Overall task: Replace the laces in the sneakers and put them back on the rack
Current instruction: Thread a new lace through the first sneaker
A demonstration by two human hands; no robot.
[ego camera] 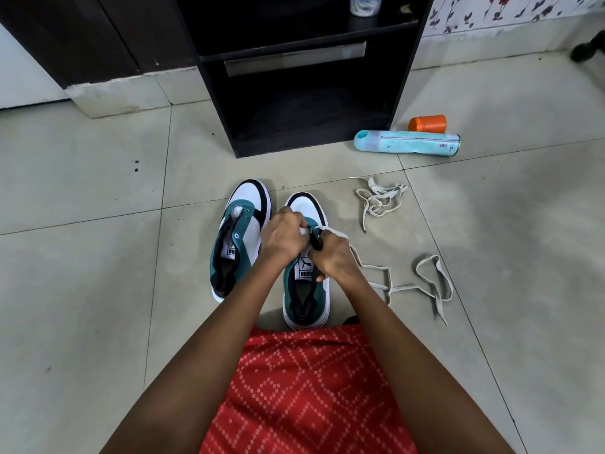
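Two teal, white and black sneakers stand side by side on the tiled floor, toes pointing away from me. The left sneaker (240, 234) has no lace. Over the right sneaker (306, 290) my left hand (283, 235) pinches a cream lace at the front eyelets. My right hand (334, 257) grips the same lace (409, 286), which trails off to the right across the floor in loose loops. A second cream lace (379, 199) lies bunched farther right and beyond. The black shoe rack (304, 73) stands ahead, its lower shelf empty.
A pale blue spray can (407, 144) lies on its side by the rack's right foot, with an orange cap (427, 123) behind it. A plastic jar (365, 4) sits on the rack's upper shelf. My red patterned garment (304, 388) covers my lap.
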